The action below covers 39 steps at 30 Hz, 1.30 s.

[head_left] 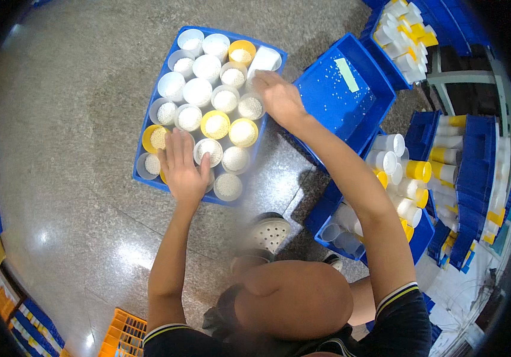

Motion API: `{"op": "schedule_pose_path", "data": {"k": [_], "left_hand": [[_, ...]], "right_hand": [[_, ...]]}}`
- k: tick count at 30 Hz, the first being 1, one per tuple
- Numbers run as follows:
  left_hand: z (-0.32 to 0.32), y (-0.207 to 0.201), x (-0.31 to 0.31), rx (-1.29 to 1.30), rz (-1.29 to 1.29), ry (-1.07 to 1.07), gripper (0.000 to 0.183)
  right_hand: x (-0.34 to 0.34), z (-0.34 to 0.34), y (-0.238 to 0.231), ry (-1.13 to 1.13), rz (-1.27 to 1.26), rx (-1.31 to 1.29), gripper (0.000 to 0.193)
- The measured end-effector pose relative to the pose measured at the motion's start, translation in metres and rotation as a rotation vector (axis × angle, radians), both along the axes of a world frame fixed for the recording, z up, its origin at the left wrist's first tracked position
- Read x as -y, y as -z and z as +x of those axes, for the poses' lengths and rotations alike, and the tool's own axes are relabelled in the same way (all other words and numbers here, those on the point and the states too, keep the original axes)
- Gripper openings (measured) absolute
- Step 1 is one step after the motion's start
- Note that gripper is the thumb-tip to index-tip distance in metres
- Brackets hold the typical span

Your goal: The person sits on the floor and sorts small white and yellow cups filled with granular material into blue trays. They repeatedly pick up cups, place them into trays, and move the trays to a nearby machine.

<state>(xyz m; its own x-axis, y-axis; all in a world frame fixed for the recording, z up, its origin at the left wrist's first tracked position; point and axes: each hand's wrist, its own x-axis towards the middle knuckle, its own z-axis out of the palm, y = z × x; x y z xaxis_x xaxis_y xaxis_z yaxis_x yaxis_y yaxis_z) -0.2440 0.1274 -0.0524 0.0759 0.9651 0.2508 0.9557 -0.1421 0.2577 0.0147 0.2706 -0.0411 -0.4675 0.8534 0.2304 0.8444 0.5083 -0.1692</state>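
Note:
A blue tray point(143, 169) on the floor holds rows of white, clear and yellow cups filled with small white pellets. My left hand point(183, 168) lies over the near left cups, fingers stretched out, hiding parts of them. Beside it are a yellow cup point(150, 140) and a white pellet-filled cup point(208, 153). At the tray's far right corner, my right hand point(278, 101) has its fingers curled against a white cup point(265, 61), which looks tilted; the fingertips are partly hidden behind the hand.
Right of the tray stands a blue bin point(333, 113) with scattered pellets and a pale green strip inside. Another blue bin point(321, 220) holds many white and yellow cups. More cups fill a bin point(407, 35) at the far right. An orange crate point(123, 334) sits at the lower left.

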Motion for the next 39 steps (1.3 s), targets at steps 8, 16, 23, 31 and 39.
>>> {"op": "schedule_pose_path", "data": {"k": [8,16,23,31,39], "left_hand": [[0.001,0.001,0.001,0.060,0.017,0.000,0.056],[-0.001,0.002,0.003,0.078,0.053,-0.003,0.041],[-0.003,0.002,0.004,0.079,0.066,0.013,0.036],[-0.004,0.002,0.006,0.129,0.084,-0.021,0.031],[-0.005,0.002,0.007,0.144,0.101,-0.030,0.028]], "right_hand": [[-0.005,0.023,-0.001,-0.023,0.097,-0.070,0.015],[0.028,0.016,-0.018,-0.057,0.136,-0.146,0.006],[0.038,-0.009,-0.035,-0.108,0.081,-0.215,0.012],[-0.069,-0.028,-0.024,0.035,-0.124,-0.250,0.020],[-0.128,-0.056,0.004,0.213,-0.385,0.161,0.026]]}}
